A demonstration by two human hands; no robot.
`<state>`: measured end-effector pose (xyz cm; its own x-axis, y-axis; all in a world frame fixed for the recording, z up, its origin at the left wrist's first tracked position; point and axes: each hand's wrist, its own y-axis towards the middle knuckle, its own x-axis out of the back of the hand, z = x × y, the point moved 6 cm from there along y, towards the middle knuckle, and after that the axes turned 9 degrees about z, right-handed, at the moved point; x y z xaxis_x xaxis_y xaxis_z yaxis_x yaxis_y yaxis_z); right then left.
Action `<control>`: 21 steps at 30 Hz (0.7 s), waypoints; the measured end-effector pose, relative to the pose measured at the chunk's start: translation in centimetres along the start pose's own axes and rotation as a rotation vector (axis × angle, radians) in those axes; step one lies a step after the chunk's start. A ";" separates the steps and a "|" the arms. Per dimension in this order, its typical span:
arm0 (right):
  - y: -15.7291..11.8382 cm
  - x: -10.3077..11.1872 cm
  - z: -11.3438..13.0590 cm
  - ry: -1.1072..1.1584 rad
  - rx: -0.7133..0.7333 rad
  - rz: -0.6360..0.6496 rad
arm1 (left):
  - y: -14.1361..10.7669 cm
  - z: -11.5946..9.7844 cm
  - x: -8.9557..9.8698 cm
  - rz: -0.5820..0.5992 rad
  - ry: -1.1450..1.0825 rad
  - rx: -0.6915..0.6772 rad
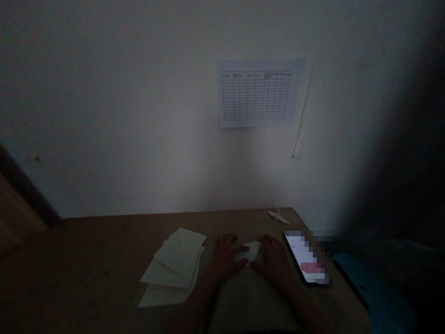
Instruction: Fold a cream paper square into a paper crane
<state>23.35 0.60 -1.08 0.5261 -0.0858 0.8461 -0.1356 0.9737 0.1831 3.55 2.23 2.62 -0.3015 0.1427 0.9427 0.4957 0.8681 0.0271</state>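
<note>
A small white piece of folded paper (253,251) lies on the table between my two hands. My left hand (227,256) holds its left side, with thumb and fingertips over the paper. At the right edge, my right hand (273,257) grips it, thumb near the lower corner and fingers at the upper one. Both hands rest low on the tabletop, and dim light blurs the finer folds. Left of my left hand is a loose stack of white paper sheets (177,260). A small folded paper crane (278,216) sits near the table's far right corner.
A phone (302,255) with a lit, partly pixelated screen lies right of my right hand. The brown wooden table (86,269) meets a pale wall, where a printed table sheet (257,95) hangs. A blue object, perhaps a stool (375,292), stands beyond the right edge.
</note>
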 end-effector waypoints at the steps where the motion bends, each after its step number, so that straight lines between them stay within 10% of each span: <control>1: 0.1 0.0 -0.3 0.013 0.007 -0.015 | 0.0 0.0 0.0 0.001 -0.001 0.002; 21: 2.5 1.9 -0.3 -0.112 -0.056 0.078 | 0.1 0.1 -0.2 0.016 0.001 0.013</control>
<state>24.28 2.99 0.83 0.4184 -0.0294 0.9078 -0.1235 0.9884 0.0889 3.57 2.35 2.40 -0.2926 0.1561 0.9434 0.4899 0.8718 0.0077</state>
